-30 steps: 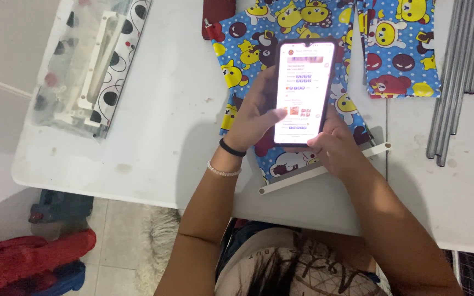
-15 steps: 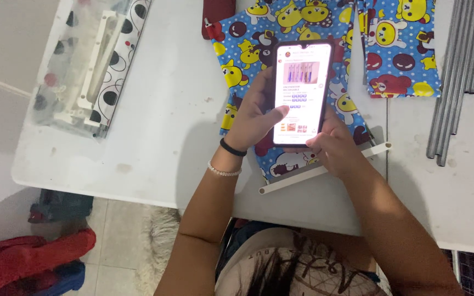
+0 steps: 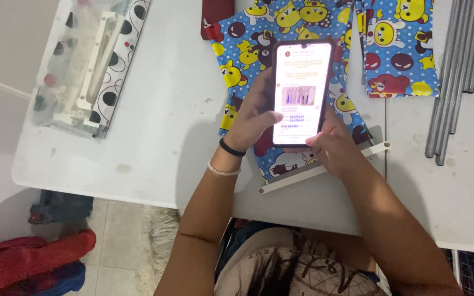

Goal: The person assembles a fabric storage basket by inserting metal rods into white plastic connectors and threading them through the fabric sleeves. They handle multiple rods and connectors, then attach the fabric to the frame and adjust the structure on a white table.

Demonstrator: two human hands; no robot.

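Over the bench (image 3: 154, 142), a phone (image 3: 302, 93) is gripped by both hands' fingers, left hand (image 3: 256, 112) and right hand (image 3: 333, 145); scrolling's underway, probably another thumb swipe needed.

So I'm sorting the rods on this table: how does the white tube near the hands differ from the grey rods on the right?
The white tube is one single piece; the grey rods are a bundle of several. The white tube lies slanted along the edge of the cartoon-print fabric, just under the right hand; the grey rods run nearly straight up the white table, away from both hands. Both are long and thin.
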